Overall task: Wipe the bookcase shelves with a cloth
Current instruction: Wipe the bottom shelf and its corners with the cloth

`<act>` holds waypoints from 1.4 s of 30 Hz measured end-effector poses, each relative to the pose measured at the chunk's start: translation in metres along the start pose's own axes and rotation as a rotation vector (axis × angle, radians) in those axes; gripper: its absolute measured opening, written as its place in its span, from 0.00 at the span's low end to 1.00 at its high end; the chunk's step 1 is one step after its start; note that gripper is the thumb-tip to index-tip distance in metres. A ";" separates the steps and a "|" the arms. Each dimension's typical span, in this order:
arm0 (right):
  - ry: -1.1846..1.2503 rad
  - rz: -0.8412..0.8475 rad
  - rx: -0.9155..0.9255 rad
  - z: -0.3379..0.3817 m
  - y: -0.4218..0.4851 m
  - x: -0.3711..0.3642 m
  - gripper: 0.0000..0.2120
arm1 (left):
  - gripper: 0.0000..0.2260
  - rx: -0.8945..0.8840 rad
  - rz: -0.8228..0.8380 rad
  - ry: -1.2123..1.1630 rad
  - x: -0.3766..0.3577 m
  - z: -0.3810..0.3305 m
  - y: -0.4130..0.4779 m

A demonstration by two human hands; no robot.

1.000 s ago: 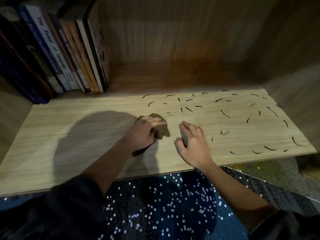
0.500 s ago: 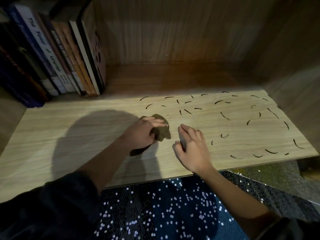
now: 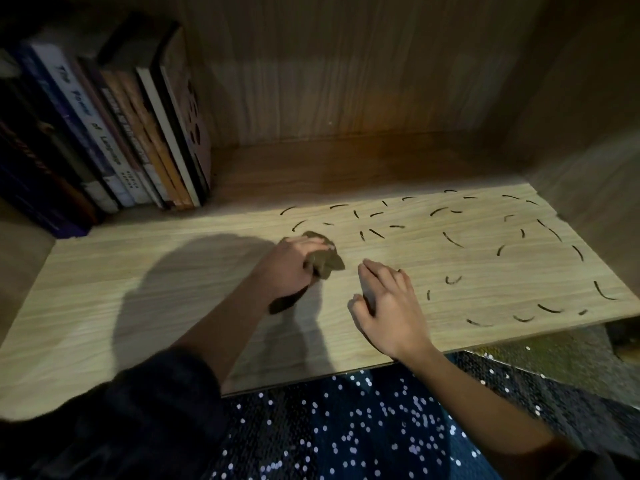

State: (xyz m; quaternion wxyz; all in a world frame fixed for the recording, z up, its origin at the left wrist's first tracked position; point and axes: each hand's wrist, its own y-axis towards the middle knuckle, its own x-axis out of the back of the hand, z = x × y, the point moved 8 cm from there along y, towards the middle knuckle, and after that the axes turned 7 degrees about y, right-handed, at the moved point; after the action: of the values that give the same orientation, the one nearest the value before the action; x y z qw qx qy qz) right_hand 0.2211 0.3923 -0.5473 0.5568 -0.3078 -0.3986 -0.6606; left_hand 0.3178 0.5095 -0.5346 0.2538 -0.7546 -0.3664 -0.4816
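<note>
The left hand point(image 3: 285, 268) grips a brown cloth point(image 3: 325, 263) with curled fingers on the wooden shelf point(image 3: 138, 271). The right hand point(image 3: 389, 301) rests beside it, fingers straight and together; dark curved marks point(image 3: 452, 239) lie beyond them.

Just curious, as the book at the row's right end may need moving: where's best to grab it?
Probably take the rightmost book by its upright spine, coming from the front right: its patterned cover faces bare shelf, while its other side sits against the neighbouring books.
</note>
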 end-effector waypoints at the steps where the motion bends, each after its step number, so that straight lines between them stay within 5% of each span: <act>1: 0.001 0.001 0.002 0.000 0.000 -0.001 0.31 | 0.24 0.031 -0.003 0.017 -0.002 0.000 0.009; 8: -0.013 0.020 -0.002 -0.003 -0.002 -0.001 0.32 | 0.25 -0.094 -0.005 -0.015 -0.008 -0.015 -0.013; 14: -0.022 0.024 -0.008 -0.003 -0.003 -0.001 0.33 | 0.25 0.108 -0.043 0.029 -0.006 -0.001 0.006; 19: -0.019 0.036 -0.017 -0.003 -0.002 -0.003 0.34 | 0.24 -0.060 -0.050 0.000 -0.012 -0.024 -0.027; 27: -0.007 0.035 -0.011 -0.001 -0.002 0.000 0.27 | 0.25 0.123 -0.071 0.053 -0.007 -0.004 0.009; 32: 0.011 0.034 -0.018 0.000 -0.004 0.002 0.26 | 0.23 -0.031 -0.046 0.007 -0.004 -0.018 -0.016; 38: -0.013 0.012 -0.016 -0.001 -0.004 0.002 0.32 | 0.24 0.132 -0.046 0.056 0.001 0.013 0.001; 42: -0.016 0.006 -0.022 -0.002 -0.003 0.003 0.32 | 0.26 0.021 -0.008 0.039 -0.014 -0.022 -0.004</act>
State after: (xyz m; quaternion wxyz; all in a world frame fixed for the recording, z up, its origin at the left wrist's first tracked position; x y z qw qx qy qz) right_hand 0.2179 0.3889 -0.5463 0.5523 -0.3204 -0.3949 -0.6606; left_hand 0.2987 0.4912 -0.5385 0.2671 -0.7409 -0.3693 -0.4932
